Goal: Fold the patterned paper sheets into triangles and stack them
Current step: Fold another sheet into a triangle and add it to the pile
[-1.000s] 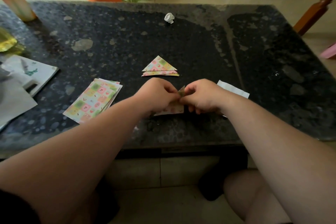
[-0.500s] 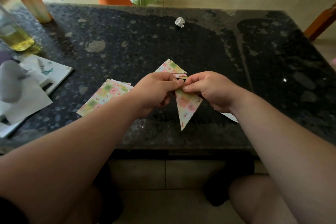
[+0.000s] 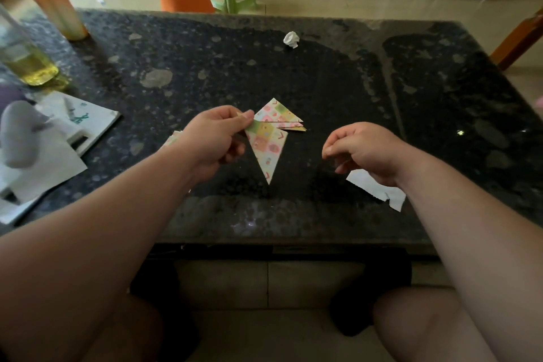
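The folded triangle (image 3: 269, 145), moments earlier pinched by both hands, hung from the left hand (image 3: 216, 138) alone, the right hand (image 3: 360, 148) having let go and hovering loosely curled and empty, so stacking on the stack of triangles (image 3: 279, 116) looked next.

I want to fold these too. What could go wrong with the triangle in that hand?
The left hand pinches the folded triangle by one corner only, so it might slip or swing. The stack of triangles behind it lies slightly uneven, so the new one could land crooked or nudge it. The right hand holds nothing, so nothing steadies the paper.
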The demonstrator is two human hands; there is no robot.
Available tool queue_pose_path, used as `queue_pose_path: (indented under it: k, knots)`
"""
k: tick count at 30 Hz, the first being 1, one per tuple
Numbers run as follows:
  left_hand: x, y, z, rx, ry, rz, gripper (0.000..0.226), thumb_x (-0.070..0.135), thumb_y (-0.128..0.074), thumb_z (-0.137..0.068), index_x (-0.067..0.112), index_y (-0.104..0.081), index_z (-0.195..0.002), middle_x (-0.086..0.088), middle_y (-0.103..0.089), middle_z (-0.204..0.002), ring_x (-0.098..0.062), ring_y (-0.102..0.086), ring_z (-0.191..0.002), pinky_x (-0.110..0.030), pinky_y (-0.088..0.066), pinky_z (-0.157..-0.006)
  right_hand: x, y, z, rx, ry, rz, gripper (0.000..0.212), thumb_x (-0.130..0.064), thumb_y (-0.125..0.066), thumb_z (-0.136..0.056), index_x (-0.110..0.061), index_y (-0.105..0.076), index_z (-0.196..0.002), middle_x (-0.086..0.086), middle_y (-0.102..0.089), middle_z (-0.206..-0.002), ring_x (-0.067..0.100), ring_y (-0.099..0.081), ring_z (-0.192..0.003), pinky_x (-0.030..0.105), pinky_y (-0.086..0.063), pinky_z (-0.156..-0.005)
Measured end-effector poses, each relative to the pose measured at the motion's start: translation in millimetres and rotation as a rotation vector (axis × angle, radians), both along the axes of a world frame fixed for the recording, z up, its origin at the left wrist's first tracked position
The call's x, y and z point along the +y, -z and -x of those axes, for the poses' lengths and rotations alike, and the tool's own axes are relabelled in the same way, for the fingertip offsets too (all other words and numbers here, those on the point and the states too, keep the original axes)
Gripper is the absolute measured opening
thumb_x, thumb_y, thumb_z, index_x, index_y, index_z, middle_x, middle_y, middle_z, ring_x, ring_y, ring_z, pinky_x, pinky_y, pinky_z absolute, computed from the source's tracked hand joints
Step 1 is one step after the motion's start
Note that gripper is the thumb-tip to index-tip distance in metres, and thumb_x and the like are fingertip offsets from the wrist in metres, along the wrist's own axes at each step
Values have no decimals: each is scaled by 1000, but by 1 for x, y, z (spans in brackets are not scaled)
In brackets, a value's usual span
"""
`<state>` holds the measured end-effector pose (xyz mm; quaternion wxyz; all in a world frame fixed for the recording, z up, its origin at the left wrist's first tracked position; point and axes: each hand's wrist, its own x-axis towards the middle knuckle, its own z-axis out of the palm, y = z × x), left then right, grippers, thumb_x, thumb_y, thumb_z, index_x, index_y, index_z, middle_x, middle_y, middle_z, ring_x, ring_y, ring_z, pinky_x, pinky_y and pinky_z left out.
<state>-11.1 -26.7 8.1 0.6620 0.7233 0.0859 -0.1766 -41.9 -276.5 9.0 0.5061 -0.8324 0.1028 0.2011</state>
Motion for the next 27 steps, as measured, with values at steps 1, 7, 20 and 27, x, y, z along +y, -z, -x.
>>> queue_pose_path:
  k: [1,7,20,27]
  knots:
    - [-2,2,2,15,3,6,31,29,-63,-101,21,-53,-72,-1,-68,-65,-13,-48,-47,-24,-27,-42,2,2,0,-1,28,-52,15,-9,-68,-93,-9,-74,-80,9,-69,-84,24,-62,-85,37,-53,-74]
    - [-28,7,15,63,51,116,26,26,-64,-100,18,-54,-77,-2,-64,-70,-11,-46,-47,-23,-27,-43,40,13,4,31,-5,-399,11,-15,-72,-94,-6,-76,-98,7,-79,-94,17,-74,-87,30,-58,-76]
    - [-30,6,15,297,168,356,12,26,-67,-92,14,-72,-94,4,-60,-68,-4,-42,-52,-16,-30,-44,45,1,4,-74,-26,-526,10,-6,-67,-94,-5,-76,-99,10,-79,-99,21,-76,-97,28,-61,-83]
    - [-28,3,14,317,140,386,14,26,-69,-89,13,-70,-95,2,-63,-72,-5,-42,-53,-17,-30,-45,43,-6,5,-91,-82,-469,9,-19,-72,-84,-16,-80,-81,8,-80,-96,22,-76,-96,41,-56,-95]
